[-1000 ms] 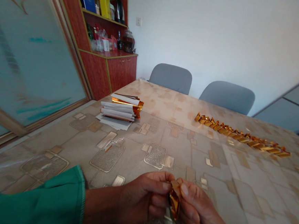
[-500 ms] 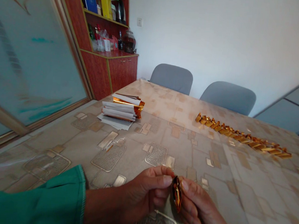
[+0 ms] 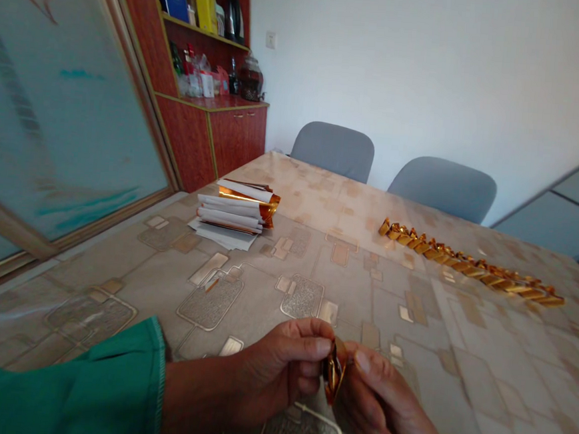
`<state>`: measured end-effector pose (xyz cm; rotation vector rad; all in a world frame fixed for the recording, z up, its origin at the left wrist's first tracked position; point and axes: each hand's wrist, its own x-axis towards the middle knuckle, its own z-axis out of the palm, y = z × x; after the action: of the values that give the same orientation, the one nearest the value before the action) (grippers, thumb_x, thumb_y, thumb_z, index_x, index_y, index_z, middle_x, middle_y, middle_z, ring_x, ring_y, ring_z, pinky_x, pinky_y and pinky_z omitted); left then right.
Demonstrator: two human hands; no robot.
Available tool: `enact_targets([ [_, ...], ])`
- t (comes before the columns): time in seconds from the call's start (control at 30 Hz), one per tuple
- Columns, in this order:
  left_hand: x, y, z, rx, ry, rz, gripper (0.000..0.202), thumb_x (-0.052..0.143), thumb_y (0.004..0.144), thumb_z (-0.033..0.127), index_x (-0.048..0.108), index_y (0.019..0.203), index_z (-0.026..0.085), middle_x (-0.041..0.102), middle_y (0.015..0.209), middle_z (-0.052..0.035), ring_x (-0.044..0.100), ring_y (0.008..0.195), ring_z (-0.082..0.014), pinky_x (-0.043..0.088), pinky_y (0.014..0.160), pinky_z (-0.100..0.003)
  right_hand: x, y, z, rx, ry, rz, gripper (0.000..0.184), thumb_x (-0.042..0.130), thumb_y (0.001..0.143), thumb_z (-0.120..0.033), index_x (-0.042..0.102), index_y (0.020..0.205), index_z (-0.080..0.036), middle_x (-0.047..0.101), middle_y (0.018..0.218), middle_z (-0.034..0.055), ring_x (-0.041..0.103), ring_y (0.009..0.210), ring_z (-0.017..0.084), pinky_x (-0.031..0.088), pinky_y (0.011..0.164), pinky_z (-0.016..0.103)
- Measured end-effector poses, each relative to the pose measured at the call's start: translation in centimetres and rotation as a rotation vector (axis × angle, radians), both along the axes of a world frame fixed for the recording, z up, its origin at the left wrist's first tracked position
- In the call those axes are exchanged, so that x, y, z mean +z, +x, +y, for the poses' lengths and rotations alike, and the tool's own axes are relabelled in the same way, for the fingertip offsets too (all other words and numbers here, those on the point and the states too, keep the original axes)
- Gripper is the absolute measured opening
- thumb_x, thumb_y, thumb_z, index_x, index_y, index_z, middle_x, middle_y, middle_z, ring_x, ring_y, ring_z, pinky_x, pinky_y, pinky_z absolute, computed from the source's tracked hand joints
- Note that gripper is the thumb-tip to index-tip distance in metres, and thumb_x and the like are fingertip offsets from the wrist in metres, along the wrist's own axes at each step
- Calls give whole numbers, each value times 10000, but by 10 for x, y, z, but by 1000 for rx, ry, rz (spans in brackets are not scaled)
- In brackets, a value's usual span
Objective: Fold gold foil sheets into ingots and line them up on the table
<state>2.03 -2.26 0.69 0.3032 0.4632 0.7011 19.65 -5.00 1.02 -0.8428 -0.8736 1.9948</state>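
Note:
Between my two hands, just above the near part of the table, is a small folded piece of gold foil paper (image 3: 334,372), its hollow side facing up toward me. My left hand (image 3: 285,364) pinches its left edge between thumb and fingers. On the other edge, my right hand (image 3: 381,391) has its thumb and forefinger closed on the paper, with the other fingers curled below. A row of folded gold paper pieces (image 3: 466,263) lies at the right. To the left rests a stack of white-backed gold foil sheets (image 3: 230,214).
A patterned cloth covers the table (image 3: 264,282). Two grey chairs (image 3: 333,149) stand at its far side by the wall. At the left are a frosted glass sliding door (image 3: 72,106) and a red wooden cabinet (image 3: 238,139) with bottles and a kettle on its shelves.
The folded gold paper has shifted slightly left and turned, its hollow showing wider. My hands keep their pinch on it. The stack and the row have not moved.

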Motion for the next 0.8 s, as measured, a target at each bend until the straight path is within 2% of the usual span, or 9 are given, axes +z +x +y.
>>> enact_targets([
  [0.07,1,-1,1,-2,-4,-8,314,913,645,224,671,832,149,501,614,64,368,508,-39,234,476,-162,-1,1,-1,27,-17,45,524,607,949,-511,516,535,-204,326,412,-86,237,418,81,243,467,234],
  [0.17,4,-2,2,-26,2,-16,281,902,653,215,686,820,151,524,613,61,372,502,-33,244,472,-149,-4,2,-3,91,-62,134,564,584,974,-488,459,500,-207,278,379,-103,184,361,56,199,424,221],
  [0.33,6,-2,0,-81,31,-26,262,906,638,208,696,779,138,544,583,52,361,478,-35,254,455,-152,-4,3,-2,175,-59,194,550,613,958,-483,451,512,-205,296,363,-108,181,318,35,168,390,207],
  [0.6,2,-2,3,-29,33,-13,298,919,642,243,701,823,151,554,593,53,432,501,-47,317,484,-153,-6,-2,-3,59,-38,100,584,647,904,-559,434,485,-215,334,397,-87,205,370,58,233,418,232],
  [0.73,5,-2,0,-128,32,-4,302,928,620,223,687,778,134,561,596,41,399,484,-43,322,480,-161,-3,1,-3,139,-58,152,546,690,902,-488,422,519,-206,268,390,-115,183,340,30,166,395,201],
  [0.8,5,-2,-1,-127,28,-6,310,935,611,223,686,772,133,564,602,37,404,491,-44,331,490,-162,0,2,-2,175,-56,194,514,694,910,-463,428,556,-203,270,398,-124,182,333,22,149,394,191],
])
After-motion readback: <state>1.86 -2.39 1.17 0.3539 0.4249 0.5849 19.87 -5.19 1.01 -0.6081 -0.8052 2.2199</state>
